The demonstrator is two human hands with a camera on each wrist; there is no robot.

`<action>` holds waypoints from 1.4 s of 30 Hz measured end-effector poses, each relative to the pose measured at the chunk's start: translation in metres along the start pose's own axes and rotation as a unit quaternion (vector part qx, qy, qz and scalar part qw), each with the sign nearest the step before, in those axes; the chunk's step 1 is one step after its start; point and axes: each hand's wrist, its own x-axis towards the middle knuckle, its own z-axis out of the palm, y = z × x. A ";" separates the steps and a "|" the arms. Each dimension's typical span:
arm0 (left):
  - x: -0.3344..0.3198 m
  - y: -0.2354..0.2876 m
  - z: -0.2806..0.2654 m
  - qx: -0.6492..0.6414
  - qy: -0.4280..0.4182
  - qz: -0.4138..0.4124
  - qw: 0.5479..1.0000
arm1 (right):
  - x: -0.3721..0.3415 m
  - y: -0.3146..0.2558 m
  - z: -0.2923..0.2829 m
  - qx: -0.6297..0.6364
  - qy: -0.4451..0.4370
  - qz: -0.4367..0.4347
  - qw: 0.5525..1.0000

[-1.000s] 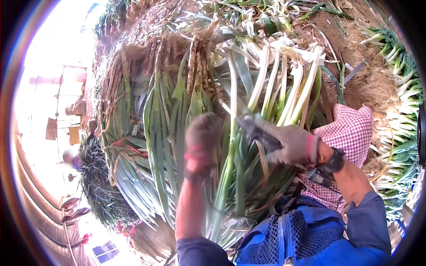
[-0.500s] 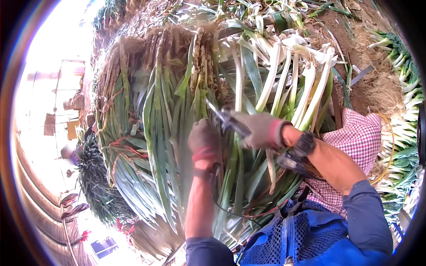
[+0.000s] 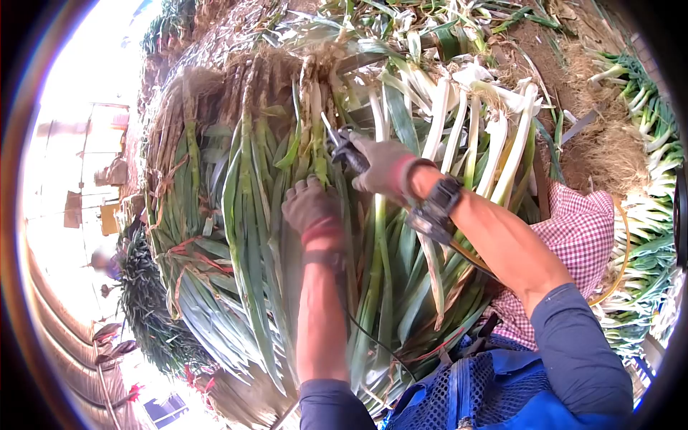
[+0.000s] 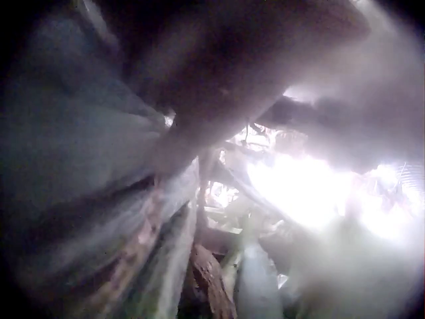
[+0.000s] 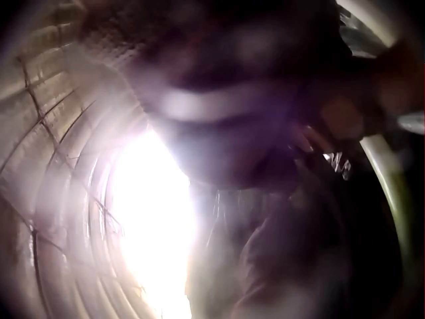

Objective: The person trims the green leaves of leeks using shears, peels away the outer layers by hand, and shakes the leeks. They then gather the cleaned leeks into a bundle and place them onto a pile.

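Note:
My gloved left hand (image 3: 313, 209) grips the green part of a large green onion (image 3: 316, 143) on the pile, its root end pointing away from me. Pale stem shows between brown outer skins near that end. Just above and right, my gloved right hand (image 3: 385, 166) holds a black-handled air blow gun (image 3: 345, 148). Its thin pale nozzle points up and left, close to the stem. Right of this, several cleaned white-stemmed onions (image 3: 459, 129) lie side by side. The left wrist view shows blurred leaves (image 4: 172, 266); a dark glove (image 5: 219, 106) fills much of the right wrist view.
Uncleaned onions (image 3: 190, 143) with soil-brown roots lie at left. A checkered cloth (image 3: 584, 222) covers my right side, beside a yellow hose (image 3: 622, 265). More cleaned onions (image 3: 645, 186) line the far right. A dark cable (image 3: 380, 344) runs below my left wrist.
My right hand has carried the blow gun left and upward, from the white onions to beside the held onion. My left hand has shifted slightly, its fingers now over the green stem.

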 end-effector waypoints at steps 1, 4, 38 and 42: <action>0.002 -0.001 0.001 0.006 -0.024 0.008 1.000 | 0.012 0.003 0.002 0.000 0.013 0.011 1.000; 0.010 0.005 0.018 0.024 -0.059 -0.003 0.998 | -0.001 0.007 -0.002 -0.008 -0.006 0.040 0.999; -0.037 -0.014 -0.052 -0.151 -0.308 0.154 0.927 | -0.159 0.043 0.031 -0.019 -0.141 -0.021 0.990; -0.046 -0.004 -0.094 -0.365 -0.357 -0.098 0.854 | -0.118 0.035 0.024 -0.054 -0.078 0.012 0.995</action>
